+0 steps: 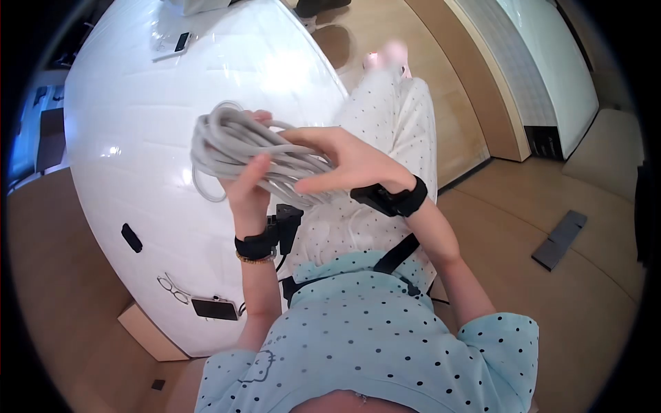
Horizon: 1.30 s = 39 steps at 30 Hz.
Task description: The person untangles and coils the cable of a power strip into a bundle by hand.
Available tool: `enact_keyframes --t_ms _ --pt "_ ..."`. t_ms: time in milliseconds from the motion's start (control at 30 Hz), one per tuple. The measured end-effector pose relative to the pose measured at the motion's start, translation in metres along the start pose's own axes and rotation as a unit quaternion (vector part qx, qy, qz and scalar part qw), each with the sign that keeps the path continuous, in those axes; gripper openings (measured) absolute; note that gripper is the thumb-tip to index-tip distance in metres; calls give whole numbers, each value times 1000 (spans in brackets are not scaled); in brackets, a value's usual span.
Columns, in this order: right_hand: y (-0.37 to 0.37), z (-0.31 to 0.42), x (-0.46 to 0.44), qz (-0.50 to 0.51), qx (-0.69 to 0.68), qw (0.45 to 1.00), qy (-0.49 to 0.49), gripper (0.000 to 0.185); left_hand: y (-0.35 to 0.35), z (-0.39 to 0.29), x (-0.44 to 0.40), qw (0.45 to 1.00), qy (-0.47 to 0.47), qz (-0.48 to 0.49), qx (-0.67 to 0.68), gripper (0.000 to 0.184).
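The coiled cord (231, 143) is grey, seemingly smooth.

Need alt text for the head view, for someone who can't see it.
Left hand and right hand hold a looped bundle of grey cord between them. Glasses and a dark-screened device lie on the white surface to the left.

Grey cord (224, 148) in bundled loops
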State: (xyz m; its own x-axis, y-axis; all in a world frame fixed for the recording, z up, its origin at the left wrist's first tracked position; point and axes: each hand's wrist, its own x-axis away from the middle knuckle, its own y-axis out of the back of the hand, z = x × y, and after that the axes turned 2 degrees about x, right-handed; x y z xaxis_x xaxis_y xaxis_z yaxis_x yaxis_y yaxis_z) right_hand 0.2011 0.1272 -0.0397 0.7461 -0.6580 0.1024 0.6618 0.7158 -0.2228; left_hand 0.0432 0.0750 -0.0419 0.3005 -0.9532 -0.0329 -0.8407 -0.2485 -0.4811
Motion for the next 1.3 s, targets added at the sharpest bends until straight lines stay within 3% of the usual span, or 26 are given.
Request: enact_keyframes --t_ms 33,133,167,267,400,433,533,567,667,700,767,800,867,967,1000,1067,1167,1267,1300 --pt "3 -6 0 -4 -57 998 17 62 9 1 -1 999 7 -23 25 61" --pt "13 -2 5 -51 129 986 96 73 20 -2 -1 999 -11 -40 24 59" --pt "12 5 6 -60 217 968 115 86 16 -4 -1 999 -36 -31 2 60" --pt "-9 -6 -3 -63 284 941 173 95 4 -6 -3 993 -93 40 -68 65" --pt "-31 -16 -16 -125 253 931 232 82 -6 -14 0 984 -138 100 -53 74" --pt "-32 -19 -19 -93 197 960 178 68 -5 -16 0 983 -137 104 -64 78" --pt "-30 -32 -23 -60 186 968 160 55 -2 -23 2 972 -119 133 -152 85" --pt "-29 -31 -24 -74 185 968 153 52 -2 -32 5 969 -74 138 -189 100" --pt "-20 -30 -12 -111 134 976 132 41 -5 -50 5 979 -53 122 -151 114" --pt "-13 -34 -7 -125 90 980 126 38 21 -46 -1 969 -99 135 -179 105" --pt "-4 -37 2 -174 74 976 106 15 56 -51 2 946 -45 -48 -317 85" --pt "6 -35 4 -154 57 978 127 18 72 -51 3 916 -16 -137 -377 75" --pt "15 -35 7 -182 -9 975 124 15 111 -37 9 780 63 -199 -589 42" --pt "19 -33 13 -144 21 983 108 25 154 -14 12 849 223 -149 -454 35" --pt "17 -33 13 -136 12 985 103 25 154 -7 10 882 228 -138 -387 35" --pt "13 -33 15 -117 -2 989 93 25 152 18 7 855 131 -208 -457 38" --pt "7 -33 16 -130 -44 987 81 21 179 41 -7 672 -95 -311 -665 41" --pt "10 -31 17 -142 -52 986 73 18 218 54 -13 675 92 -238 -692 43" --pt "12 -31 17 -145 -48 986 72 18 217 50 -15 640 127 -225 -724 44"
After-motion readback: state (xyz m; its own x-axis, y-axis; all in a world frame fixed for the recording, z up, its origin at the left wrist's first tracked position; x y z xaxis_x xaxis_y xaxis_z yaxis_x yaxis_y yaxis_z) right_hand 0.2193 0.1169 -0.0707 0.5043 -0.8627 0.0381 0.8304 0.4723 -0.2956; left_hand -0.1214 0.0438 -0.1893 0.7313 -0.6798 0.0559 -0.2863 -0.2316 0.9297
